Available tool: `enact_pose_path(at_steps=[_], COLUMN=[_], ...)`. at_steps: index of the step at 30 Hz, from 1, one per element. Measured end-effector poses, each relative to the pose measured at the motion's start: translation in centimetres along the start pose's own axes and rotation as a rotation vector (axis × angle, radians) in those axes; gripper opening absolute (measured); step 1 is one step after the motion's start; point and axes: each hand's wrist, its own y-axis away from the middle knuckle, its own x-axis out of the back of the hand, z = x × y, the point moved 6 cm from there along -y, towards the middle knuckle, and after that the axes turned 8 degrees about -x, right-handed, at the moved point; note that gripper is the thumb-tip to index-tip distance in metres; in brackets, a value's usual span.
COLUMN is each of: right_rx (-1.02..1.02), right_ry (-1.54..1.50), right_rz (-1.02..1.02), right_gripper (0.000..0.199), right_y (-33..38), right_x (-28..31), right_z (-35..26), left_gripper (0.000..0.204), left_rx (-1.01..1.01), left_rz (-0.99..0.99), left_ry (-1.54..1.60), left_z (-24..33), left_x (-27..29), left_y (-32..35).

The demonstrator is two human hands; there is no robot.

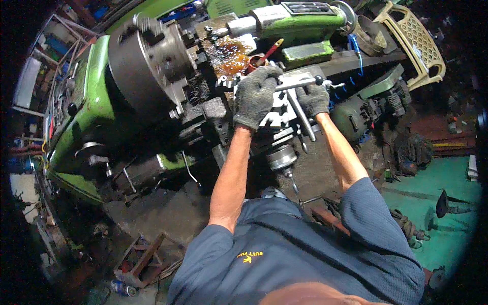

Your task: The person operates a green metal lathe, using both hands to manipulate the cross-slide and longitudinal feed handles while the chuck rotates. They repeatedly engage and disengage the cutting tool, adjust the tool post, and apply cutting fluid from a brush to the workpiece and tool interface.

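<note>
My left hand, in a grey knit glove, is bent over the left side of the metal tool post on a green lathe. Its fingers curl over the top, and what lies under the palm is hidden. My right hand, gloved alike, is closed just right of the post, below a lever with a black knob; whatever it grips is hidden. Between the hands, a steel bar handle slants down toward me. Left of my left hand is the big lathe chuck, its jaw side blurred.
A red-handled brush stands in a red cup beside oily, chip-covered metal. Behind sits the green tailstock. A graduated handwheel juts toward me. At right are a beige plastic stool and a green motor.
</note>
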Motion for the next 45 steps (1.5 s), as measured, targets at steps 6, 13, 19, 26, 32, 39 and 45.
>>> enact_pose_path(at_steps=[6,13,19,26,32,39,45], right_rx=[-0.010,-0.024,0.119,0.063,0.019,0.001,-0.030], right_ry=[0.010,0.013,-0.045,-0.127,-0.064,-0.068,-0.035], right_rz=[-0.009,0.019,0.164,0.094,0.045,0.030,0.028], right_gripper=[0.028,0.029,0.031,0.025,0.032,0.029,0.030], right_y=[0.0,0.0,-0.3,0.8,-0.1,-0.1,0.3], right_x=[-0.8,-0.3,-1.7,0.8,-1.0,-0.4,0.4], right_z=[0.6,0.7,1.6,-0.5,1.2,0.6,0.1], left_gripper=[0.022,0.023,0.024,0.023,0.022,0.021,0.021], left_rx=[-0.019,0.016,-0.095,-0.068,-0.113,0.024,0.064], left_rz=[0.018,0.014,-0.029,-0.008,-0.016,0.004,-0.002], left_ry=[-0.006,0.079,0.033,0.059,0.056,0.069,0.117], left_z=[0.1,-0.1,-1.1,1.3,-0.5,-0.4,-0.6], left_x=[0.1,-0.3,-0.3,-0.5,-0.1,-0.1,-0.2], left_y=[0.2,0.2,0.0,0.0,-0.3,0.1,0.2])
